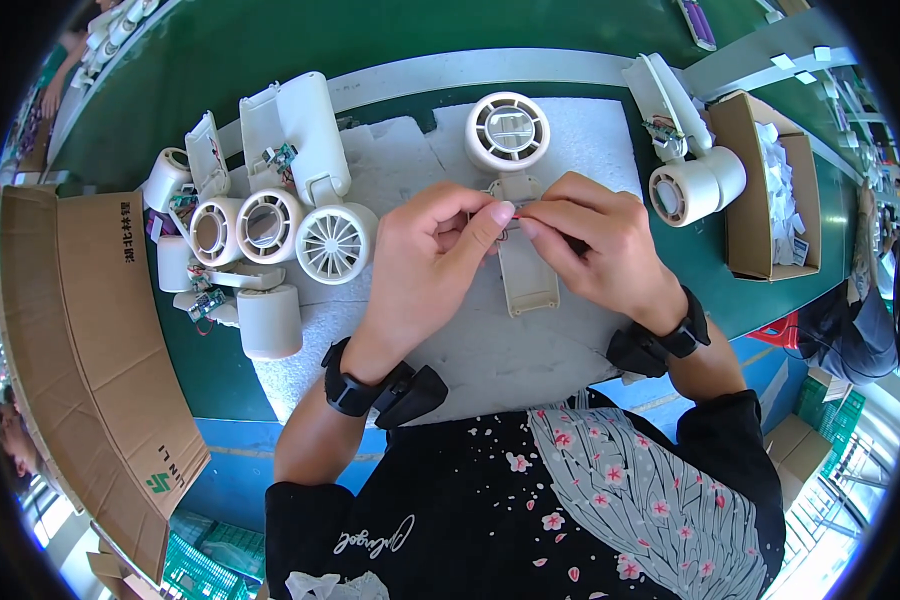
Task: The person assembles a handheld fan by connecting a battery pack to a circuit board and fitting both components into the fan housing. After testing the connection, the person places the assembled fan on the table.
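Observation:
A white handheld fan [507,132] lies in front of me on a pale foam mat [400,150], its round ringed head pointing away. Its opened handle shell [528,275] stretches toward me. Over the joint between head and handle, my left hand [432,262] and my right hand [602,245] meet, thumbs and forefingers pinched close together. Between the fingertips a bit of thin reddish wire shows; most of it is covered by the fingers. Both wrists wear black straps with small black blocks.
At left, several fan bodies [270,225] stand with exposed circuit boards. A big cardboard box [110,340] is beside them. On the right lie another opened fan [698,187] and a carton [770,190] of small white pieces. A grey rail [530,62] crosses the green table behind the mat.

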The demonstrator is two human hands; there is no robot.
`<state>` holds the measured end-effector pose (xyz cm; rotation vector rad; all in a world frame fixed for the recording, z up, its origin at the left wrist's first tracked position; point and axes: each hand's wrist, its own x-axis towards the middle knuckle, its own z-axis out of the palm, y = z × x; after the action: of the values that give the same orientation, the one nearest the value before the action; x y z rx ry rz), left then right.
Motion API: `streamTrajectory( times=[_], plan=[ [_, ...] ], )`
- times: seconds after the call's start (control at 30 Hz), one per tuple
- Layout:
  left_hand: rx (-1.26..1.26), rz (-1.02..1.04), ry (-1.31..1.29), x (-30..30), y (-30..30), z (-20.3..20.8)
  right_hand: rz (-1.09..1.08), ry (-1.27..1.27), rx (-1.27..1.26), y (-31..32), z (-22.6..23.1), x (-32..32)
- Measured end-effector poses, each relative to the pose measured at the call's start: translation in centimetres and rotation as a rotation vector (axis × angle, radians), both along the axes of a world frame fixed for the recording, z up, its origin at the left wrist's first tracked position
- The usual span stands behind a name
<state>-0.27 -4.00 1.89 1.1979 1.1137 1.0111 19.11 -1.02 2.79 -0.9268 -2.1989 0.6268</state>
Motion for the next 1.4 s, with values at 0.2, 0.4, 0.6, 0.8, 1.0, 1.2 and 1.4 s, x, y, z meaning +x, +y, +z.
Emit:
streamTrajectory(
  times=[0.2, 0.4, 0.6, 0.8, 1.0, 1.2, 1.4],
  plan=[
    [0.03, -0.042, 0.015, -0.6, 0.0, -0.2, 0.003, 0.033, -0.104, 0.4, 0.0, 0.0],
    [-0.069, -0.063, -0.056, -0.9, 0.1, 0.7, 0.109, 0.075, -0.222, 1.1, -0.3, 0.8],
    [-0.106, -0.087, -0.032, -0.8, 0.1, 0.7, 0.109, 0.02, -0.28, 0.9, 0.0, 0.7],
    [-0.079, -0.07, -0.053, -0.6, 0.0, 0.6, 0.11, 0.006, -0.296, 1.1, 0.0, 0.8],
    [-0.069, -0.06, -0.07, -0.4, -0.1, 0.2, 0.14, -0.008, -0.301, 1.1, 0.2, 1.1],
    [-0.019, -0.026, -0.062, 0.1, -0.5, -0.6, 0.171, -0.024, -0.304, 1.1, 0.3, 1.8],
    [0.025, -0.015, -0.043, 0.1, 0.0, -0.7, 0.184, -0.019, -0.263, 1.5, 0.0, 1.9]
  ],
)
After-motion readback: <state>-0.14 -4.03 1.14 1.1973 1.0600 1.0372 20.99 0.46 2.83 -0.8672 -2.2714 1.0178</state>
